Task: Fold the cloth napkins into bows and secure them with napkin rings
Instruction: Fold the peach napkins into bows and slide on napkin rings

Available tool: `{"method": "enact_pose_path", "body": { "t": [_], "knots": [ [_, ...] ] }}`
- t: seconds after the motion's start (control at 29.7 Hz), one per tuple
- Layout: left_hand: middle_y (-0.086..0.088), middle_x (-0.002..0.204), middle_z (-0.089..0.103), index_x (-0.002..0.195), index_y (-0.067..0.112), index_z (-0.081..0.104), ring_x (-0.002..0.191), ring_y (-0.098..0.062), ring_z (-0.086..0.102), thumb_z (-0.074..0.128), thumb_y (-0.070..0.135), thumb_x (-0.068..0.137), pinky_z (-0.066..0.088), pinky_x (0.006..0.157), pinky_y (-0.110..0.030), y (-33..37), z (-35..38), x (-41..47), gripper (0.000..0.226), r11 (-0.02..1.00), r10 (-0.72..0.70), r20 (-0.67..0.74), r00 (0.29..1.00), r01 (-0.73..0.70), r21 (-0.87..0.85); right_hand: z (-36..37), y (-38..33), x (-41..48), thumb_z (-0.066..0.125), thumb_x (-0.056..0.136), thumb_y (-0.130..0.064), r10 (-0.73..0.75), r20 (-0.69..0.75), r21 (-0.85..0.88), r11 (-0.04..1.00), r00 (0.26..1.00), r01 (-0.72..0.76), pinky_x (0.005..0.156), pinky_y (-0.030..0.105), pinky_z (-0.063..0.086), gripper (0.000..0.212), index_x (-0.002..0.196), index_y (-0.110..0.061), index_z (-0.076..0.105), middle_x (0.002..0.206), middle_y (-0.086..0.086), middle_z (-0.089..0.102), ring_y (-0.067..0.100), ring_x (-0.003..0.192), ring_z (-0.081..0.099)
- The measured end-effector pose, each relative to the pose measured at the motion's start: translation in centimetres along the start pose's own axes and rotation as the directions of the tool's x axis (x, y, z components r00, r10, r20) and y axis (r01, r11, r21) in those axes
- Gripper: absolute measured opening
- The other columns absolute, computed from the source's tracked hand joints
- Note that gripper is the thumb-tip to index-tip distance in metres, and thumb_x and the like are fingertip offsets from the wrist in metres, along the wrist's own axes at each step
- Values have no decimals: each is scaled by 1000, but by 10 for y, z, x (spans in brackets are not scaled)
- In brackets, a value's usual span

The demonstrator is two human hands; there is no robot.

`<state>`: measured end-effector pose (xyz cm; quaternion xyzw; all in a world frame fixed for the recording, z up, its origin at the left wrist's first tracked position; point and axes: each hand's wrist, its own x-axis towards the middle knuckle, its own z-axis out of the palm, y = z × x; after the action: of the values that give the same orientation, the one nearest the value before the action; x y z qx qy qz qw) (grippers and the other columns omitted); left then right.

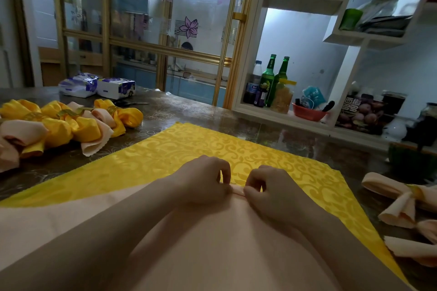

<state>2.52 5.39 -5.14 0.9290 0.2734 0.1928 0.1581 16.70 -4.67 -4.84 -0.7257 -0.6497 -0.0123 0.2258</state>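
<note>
From the head camera: one yellow damask napkin (212, 149) lies spread flat on the table (189, 111), with one peach napkin (71, 217) laid over its near part. The left hand (203, 179) and right hand (272, 189), knuckles up and nearly touching, each pinch a small fold at the peach napkin's far edge. Finished bows (71, 123) are heaped far left; their count is unclear. Two green bottles (275, 78) stand on the shelf.

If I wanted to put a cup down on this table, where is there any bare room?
Bare tabletop lies beyond the far edge of the yellow napkin, between the tissue packs and the shelf unit. The left side is crowded with finished bows, the right edge with peach bows, and both hands work mid-cloth.
</note>
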Motion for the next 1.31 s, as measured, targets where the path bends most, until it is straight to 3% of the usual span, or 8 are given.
{"method": "enact_pose_path", "body": {
  "t": [0.24,0.4,0.54,0.64,0.78,0.98,1.15,1.31],
  "knots": [
    [10,85,50,110,20,62,79,-6,47,59,29,90,37,72,-20,-4,0,2,22,995,-71,46,996,74,-72,-4,8,-2,68,80,-25,170,65,151,972,983,-178,62,15,37,12,69,-29,64,81,-14,62,0,73,54],
    [10,97,45,106,22,68,72,4,43,63,25,88,32,61,-5,-9,-7,2,19,995,-50,73,996,56,-80,-15,10,-2,69,80,-17,183,144,154,967,973,-205,59,12,38,11,80,-27,63,83,-7,60,2,72,53],
    [13,93,54,101,22,68,81,0,48,63,24,88,41,71,-14,-8,-12,0,15,997,-48,87,995,52,-52,-18,8,-3,67,80,-17,193,105,125,971,976,-205,56,10,37,11,77,-26,62,77,-12,58,0,68,52],
    [9,99,60,99,24,66,94,-9,48,58,24,88,38,80,-22,-1,-11,-2,13,995,-4,37,999,0,104,-14,3,-4,64,75,-11,168,52,76,982,984,-172,56,12,35,19,69,-28,56,76,-12,56,2,69,51],
    [8,98,52,102,22,60,97,-11,44,55,18,85,27,74,-21,13,-6,-4,18,939,118,7,993,-114,325,-9,-6,-4,60,73,-7,98,75,-22,995,992,-96,57,19,32,27,67,-29,46,72,-13,44,4,66,43],
    [9,82,48,97,22,56,76,-8,47,56,24,86,42,66,-23,19,-7,-6,11,994,-101,172,980,107,-28,-20,-13,-1,53,82,-10,181,310,4,982,934,-191,59,19,40,15,76,-24,57,80,-8,53,7,71,51],
    [13,81,45,109,21,61,77,-6,44,61,29,89,35,60,-14,13,-8,-3,22,995,-94,157,983,99,-22,-24,-8,-2,61,84,-17,173,272,100,973,947,-207,61,19,42,8,80,-23,63,78,-7,59,5,69,53],
    [7,100,49,110,20,66,77,-1,42,62,28,89,36,63,-11,9,-7,-4,23,999,-50,92,994,49,19,-23,-5,-4,66,82,-21,175,251,92,975,952,-203,57,15,37,9,91,-22,68,76,-8,57,2,66,50]
  ]
}}
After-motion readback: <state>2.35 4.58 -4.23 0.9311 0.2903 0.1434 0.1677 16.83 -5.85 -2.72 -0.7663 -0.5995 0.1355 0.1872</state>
